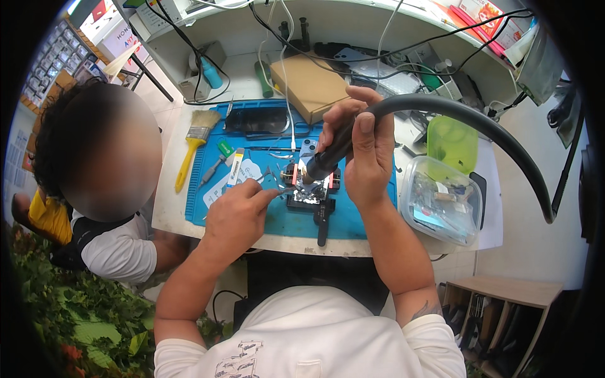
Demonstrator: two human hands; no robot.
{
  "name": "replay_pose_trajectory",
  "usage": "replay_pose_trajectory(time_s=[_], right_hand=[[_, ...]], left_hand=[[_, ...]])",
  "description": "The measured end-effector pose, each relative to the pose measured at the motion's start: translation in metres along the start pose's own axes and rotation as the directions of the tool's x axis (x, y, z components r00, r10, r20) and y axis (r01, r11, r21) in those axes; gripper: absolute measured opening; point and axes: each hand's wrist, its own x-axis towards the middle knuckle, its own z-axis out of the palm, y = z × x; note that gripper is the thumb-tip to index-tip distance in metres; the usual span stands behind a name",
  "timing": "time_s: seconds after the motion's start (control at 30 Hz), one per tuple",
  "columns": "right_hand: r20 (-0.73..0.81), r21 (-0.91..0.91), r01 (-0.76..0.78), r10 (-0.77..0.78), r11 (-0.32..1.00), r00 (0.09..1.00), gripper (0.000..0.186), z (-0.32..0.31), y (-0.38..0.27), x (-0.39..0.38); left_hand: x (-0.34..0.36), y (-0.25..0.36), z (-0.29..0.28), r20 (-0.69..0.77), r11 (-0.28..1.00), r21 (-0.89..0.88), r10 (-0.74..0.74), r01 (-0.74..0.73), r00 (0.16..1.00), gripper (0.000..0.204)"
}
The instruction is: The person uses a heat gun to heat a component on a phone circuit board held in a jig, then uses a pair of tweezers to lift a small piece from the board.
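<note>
My right hand [365, 157] grips the black hot-air handpiece [334, 151], its nozzle pointing down at a small board under silvery foil [310, 194] in a black holder [321, 220]. My left hand [236, 214] pinches a thin metal tool [281, 191] whose tip reaches the foil. The holder rests on a blue mat [350, 220]. Left of it lie a white-and-blue tube [235, 169], a grey screwdriver-like tool [211, 173], white scraps and a yellow-handled brush [189, 151]. A dark phone [255, 120] lies behind them.
The handpiece's thick hose [491, 126] arches rightward. A cardboard box [302, 82] sits at the back, among cables. Plastic containers [441, 208] stand at the right. A person [116, 252] sits close at my left. A wooden shelf unit [504, 286] stands lower right.
</note>
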Motion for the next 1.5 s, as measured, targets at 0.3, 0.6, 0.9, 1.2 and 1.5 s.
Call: replay_pose_trajectory(time_s=[0.3, 0.6, 0.9, 1.2, 1.5], right_hand=[[0.004, 0.015, -0.015, 0.015, 1.000, 1.000, 0.045, 0.004, -0.002, -0.001], [0.013, 0.014, 0.005, -0.005, 1.000, 1.000, 0.045, 0.000, -0.003, 0.000], [0.013, 0.031, -0.026, 0.026, 0.999, 1.000, 0.046, 0.001, -0.003, -0.003], [0.027, 0.038, -0.007, 0.006, 0.999, 1.000, 0.046, -0.001, -0.002, -0.002], [0.018, 0.027, -0.017, 0.017, 0.999, 1.000, 0.046, 0.001, -0.003, -0.002]], left_hand=[[0.009, -0.016, 0.006, 0.030, 0.996, -0.076, 0.058, -0.056, 0.998, 0.028], [0.015, -0.008, -0.005, 0.096, 0.997, -0.050, 0.066, -0.061, 0.993, 0.027], [0.019, 0.002, -0.011, 0.138, 0.992, 0.102, 0.063, -0.078, 0.988, 0.024], [0.024, -0.005, -0.009, 0.148, 0.991, 0.069, 0.107, -0.118, 0.983, 0.025], [0.020, -0.005, -0.004, 0.135, 0.990, 0.078, 0.106, -0.117, 0.985, 0.024]])
